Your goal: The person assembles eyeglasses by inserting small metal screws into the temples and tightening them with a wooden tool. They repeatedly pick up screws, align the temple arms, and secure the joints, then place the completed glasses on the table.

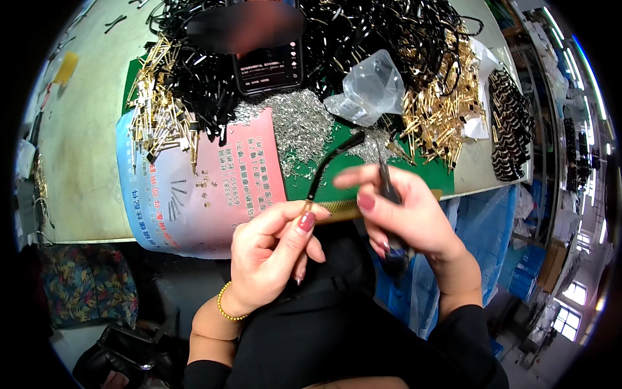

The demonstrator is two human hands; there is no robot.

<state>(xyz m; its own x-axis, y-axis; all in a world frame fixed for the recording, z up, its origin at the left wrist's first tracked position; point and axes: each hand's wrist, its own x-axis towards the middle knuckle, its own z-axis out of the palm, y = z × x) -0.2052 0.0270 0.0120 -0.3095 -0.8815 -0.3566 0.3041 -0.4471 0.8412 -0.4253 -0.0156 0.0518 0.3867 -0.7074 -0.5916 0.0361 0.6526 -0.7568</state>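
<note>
A slim black curved piece with a gold end (327,165) sits above the bench (84,129) edge, pinched at its gold end by the left hand (272,249). The right hand (405,211) is closed around a dark-handled tool (391,194) just beside it. Behind lie silver screws (301,126), gold pins (440,104), black parts (201,71), a phone (269,65) and a clear plastic bag (366,87).

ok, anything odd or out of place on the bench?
The printed sheet hangs over the table's near edge. A phone lies half buried in black parts. Small silver parts are spread loose, unboxed.
</note>
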